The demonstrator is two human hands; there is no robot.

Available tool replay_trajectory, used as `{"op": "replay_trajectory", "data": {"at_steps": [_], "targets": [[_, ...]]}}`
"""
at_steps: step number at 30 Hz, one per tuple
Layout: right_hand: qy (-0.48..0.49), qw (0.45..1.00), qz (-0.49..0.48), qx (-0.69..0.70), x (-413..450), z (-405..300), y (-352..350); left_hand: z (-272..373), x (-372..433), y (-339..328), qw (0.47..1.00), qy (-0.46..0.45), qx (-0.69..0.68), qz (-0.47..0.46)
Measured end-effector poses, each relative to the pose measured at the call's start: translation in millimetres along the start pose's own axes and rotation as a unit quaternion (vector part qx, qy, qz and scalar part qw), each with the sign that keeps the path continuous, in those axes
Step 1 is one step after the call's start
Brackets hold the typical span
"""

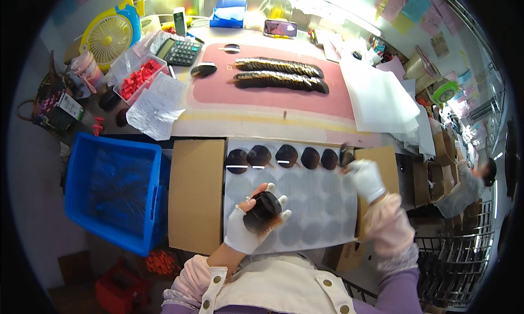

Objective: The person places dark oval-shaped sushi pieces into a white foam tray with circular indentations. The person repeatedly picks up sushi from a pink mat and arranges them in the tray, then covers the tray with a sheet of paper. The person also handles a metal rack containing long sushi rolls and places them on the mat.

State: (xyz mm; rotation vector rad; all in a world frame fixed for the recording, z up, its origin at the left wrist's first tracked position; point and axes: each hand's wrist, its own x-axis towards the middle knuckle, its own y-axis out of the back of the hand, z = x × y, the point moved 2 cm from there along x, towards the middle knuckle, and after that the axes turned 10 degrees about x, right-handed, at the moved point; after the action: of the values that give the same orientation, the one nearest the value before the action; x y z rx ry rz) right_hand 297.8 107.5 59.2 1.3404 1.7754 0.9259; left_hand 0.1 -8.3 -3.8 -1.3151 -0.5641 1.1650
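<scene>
My left hand (254, 226), in a white glove with bare thumb and fingertip, holds a stack of dark round lenses (262, 213) with small tan tabs along one side. My right hand (365, 179), gloved and blurred by motion, pinches one dark lens (346, 154), tilted on edge at the right end of a row. Several dark lenses (286, 156) lie in that row on a translucent white sheet (327, 236) inside a cardboard box (196, 195). Beneath the sheet, faint round shapes show in rows.
Two long rows of overlapped dark lenses (280, 83) lie on a pink mat (266, 105). A blue plastic bin (110, 146) stands left of the box. White sheets (376, 97), a calculator (179, 51) and a tray of red clips (141, 78) are on the table. A person (462, 187) is far right.
</scene>
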Motion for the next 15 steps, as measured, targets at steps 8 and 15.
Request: {"op": "replay_trajectory", "data": {"at_steps": [8, 15], "targets": [[-0.074, 0.891, -0.241, 0.377, -50.6, -109.9, -105.2, 14.7, -1.1, -7.1, 0.869, -0.172, 0.455, -0.092], [-0.131, 0.855, -0.311, 0.394, -53.5, -115.9, -105.0, 13.3, -4.9, 2.0, 0.833, -0.256, 0.477, -0.110]]}}
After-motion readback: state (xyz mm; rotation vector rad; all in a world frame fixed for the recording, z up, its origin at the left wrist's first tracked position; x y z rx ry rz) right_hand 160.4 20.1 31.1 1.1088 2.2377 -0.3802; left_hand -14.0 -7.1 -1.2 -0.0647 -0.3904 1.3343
